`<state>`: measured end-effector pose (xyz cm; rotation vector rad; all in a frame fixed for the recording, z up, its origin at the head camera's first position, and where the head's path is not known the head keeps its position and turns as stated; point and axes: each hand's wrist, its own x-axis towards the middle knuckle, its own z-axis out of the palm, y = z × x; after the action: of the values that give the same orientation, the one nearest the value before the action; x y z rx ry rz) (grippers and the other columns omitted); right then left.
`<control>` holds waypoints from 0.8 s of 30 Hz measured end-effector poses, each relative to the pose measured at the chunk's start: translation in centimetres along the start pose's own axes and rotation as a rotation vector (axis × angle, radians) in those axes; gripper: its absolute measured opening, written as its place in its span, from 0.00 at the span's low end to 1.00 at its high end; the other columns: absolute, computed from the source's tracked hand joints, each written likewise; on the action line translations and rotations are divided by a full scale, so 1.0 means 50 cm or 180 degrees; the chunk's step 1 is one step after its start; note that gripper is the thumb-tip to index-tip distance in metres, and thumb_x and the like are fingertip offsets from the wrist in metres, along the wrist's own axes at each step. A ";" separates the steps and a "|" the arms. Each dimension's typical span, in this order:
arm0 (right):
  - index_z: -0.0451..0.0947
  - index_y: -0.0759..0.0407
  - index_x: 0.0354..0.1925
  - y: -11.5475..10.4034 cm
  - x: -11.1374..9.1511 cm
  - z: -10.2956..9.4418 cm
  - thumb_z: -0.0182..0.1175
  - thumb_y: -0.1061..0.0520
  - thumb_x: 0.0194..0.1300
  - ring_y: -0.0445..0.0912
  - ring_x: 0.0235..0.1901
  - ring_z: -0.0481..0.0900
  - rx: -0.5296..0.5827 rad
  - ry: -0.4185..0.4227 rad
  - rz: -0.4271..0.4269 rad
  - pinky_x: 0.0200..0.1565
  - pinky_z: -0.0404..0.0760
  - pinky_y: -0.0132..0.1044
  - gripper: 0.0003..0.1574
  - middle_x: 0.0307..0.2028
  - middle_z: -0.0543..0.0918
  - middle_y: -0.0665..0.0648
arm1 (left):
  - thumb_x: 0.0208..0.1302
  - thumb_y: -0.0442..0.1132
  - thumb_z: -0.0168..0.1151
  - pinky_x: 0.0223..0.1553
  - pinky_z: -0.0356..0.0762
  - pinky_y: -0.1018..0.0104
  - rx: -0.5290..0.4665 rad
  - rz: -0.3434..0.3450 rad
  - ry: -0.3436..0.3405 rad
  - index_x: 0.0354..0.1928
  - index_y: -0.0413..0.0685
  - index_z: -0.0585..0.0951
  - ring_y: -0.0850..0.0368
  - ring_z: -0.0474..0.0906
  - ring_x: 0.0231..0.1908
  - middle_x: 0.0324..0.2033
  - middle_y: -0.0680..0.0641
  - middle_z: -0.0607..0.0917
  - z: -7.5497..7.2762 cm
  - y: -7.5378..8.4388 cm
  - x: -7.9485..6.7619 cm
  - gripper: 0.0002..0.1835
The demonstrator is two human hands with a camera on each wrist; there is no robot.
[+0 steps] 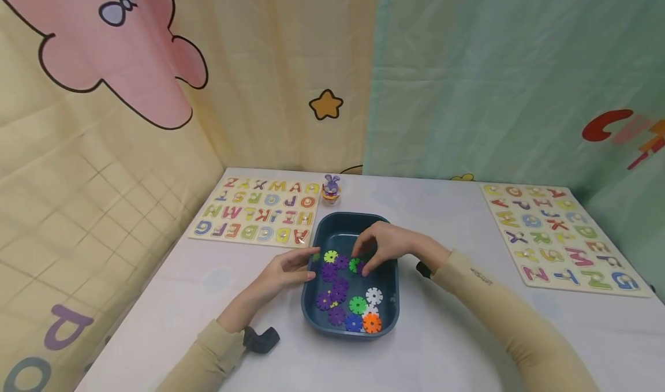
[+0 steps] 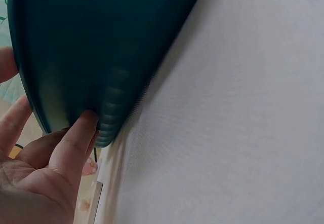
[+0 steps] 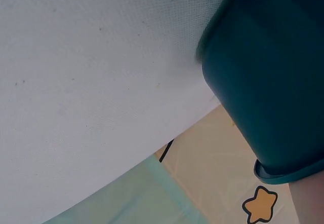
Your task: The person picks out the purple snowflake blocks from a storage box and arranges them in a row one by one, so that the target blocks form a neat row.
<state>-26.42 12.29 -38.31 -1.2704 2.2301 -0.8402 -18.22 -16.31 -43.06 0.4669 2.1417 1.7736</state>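
Note:
A dark blue plastic bin point(image 1: 346, 219) stands on the table, with snowflake discs inside. My left hand point(image 1: 287, 268) touches its left side; the thumb and index finger reach the rim. Other fingers point(image 2: 76, 140) of it rest against the outer wall in the left wrist view. Over the bin's inside, my right hand point(image 1: 383, 243) pinches a green snowflake disc point(image 1: 354, 264) next to a purple one, with curled fingers and thumb. Linked purple discs point(image 1: 336, 291) and a yellow-green disc point(image 1: 330, 257) lie to the left. White point(image 1: 374, 295), green and orange discs point(image 1: 372, 323) lie at the near end.
Wooden alphabet puzzle boards lie at the left point(image 1: 260, 210) and right point(image 1: 563, 239) of the table. A small purple rabbit figure point(image 1: 331, 190) stands behind the bin. Printed curtains point(image 1: 291, 92) hang along the table's far and left edges.

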 end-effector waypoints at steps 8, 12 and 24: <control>0.84 0.51 0.38 0.000 0.013 0.000 0.75 0.51 0.46 0.38 0.38 0.80 -0.0468 -0.0172 0.0156 0.45 0.79 0.31 0.18 0.36 0.84 0.43 | 0.60 0.36 0.63 0.63 0.61 0.47 -0.0004 0.0033 -0.0012 0.65 0.45 0.69 0.43 0.61 0.65 0.64 0.43 0.68 -0.001 0.010 0.000 0.29; 0.84 0.49 0.38 -0.002 0.018 0.002 0.75 0.49 0.46 0.37 0.37 0.79 -0.0623 -0.0284 0.0284 0.46 0.78 0.32 0.19 0.36 0.83 0.41 | 0.60 0.35 0.63 0.63 0.62 0.48 -0.0010 0.0027 -0.0012 0.65 0.45 0.69 0.43 0.61 0.65 0.65 0.44 0.68 0.000 0.010 -0.001 0.30; 0.82 0.45 0.36 0.003 0.033 0.010 0.76 0.52 0.45 0.37 0.36 0.75 -0.0967 -0.0468 0.0288 0.43 0.77 0.30 0.18 0.34 0.80 0.38 | 0.60 0.38 0.63 0.62 0.63 0.48 0.0015 0.0034 -0.0007 0.65 0.45 0.68 0.42 0.60 0.66 0.65 0.44 0.67 0.003 0.005 -0.002 0.30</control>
<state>-26.98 10.77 -38.91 -1.3039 2.3361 -0.3700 -18.07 -16.19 -42.82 0.4820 2.1461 1.7732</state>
